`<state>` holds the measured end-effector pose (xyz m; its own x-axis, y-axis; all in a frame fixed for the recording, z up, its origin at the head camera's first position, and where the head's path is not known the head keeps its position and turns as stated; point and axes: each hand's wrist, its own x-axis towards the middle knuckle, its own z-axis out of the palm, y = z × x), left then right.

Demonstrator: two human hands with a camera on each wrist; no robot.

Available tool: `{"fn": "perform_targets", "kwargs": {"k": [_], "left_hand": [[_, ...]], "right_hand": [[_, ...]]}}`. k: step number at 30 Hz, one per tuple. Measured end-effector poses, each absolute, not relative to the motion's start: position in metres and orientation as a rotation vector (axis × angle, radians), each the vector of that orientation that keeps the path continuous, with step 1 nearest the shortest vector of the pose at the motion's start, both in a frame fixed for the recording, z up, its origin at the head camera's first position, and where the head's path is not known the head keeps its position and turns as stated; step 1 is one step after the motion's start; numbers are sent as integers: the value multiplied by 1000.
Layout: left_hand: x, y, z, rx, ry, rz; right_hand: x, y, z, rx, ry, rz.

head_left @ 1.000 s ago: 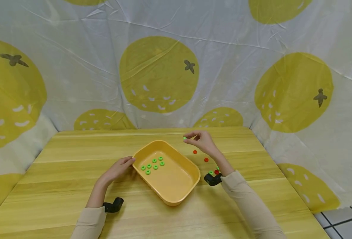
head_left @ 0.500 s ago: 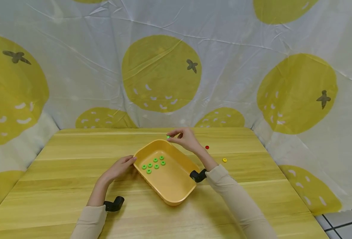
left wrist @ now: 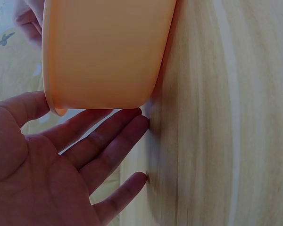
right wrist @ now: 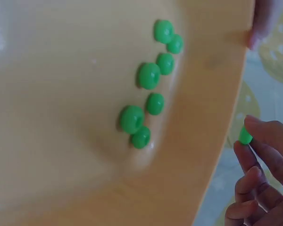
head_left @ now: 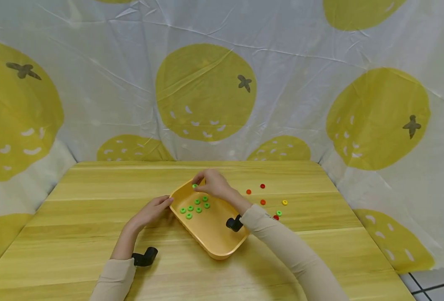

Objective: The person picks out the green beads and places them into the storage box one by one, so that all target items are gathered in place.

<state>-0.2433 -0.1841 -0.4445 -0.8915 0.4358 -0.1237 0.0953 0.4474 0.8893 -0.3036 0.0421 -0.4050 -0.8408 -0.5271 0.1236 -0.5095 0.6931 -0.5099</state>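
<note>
A yellow-orange plastic basin (head_left: 206, 234) sits at an angle on the wooden table. Its far left corner is held by my left hand (head_left: 152, 213), thumb at the rim and fingers against the outer wall, as the left wrist view shows. Between thumb and fingertip my right hand (head_left: 215, 184) pinches a green ring-shaped bead (right wrist: 245, 136) above the basin's far end. Several green beads (head_left: 190, 208) lie loose on the basin floor, towards its left end. My right forearm hides part of the basin's right side.
Right of the basin, loose beads lie on the table (head_left: 319, 242): a yellow bead (head_left: 284, 202), a green bead (head_left: 279, 213), and several red or orange ones, including a red bead (head_left: 262, 186). A fruit-patterned cloth (head_left: 206, 92) hangs behind the table.
My right hand has moved left and slightly down with the green bead, from right of the basin to over its far end. The left hand stays at the rim.
</note>
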Motion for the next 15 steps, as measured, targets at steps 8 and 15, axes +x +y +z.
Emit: {"fn": "perform_targets", "kwargs": {"k": [8,15], "left_hand": [[-242,-185,-441,473,2367,1420],[-242,-185,-444,461,2352,1434]], "right_hand": [[-302,26,-416,-883,2843,-644],[-302,14,-428,-876,2856,-502]]}}
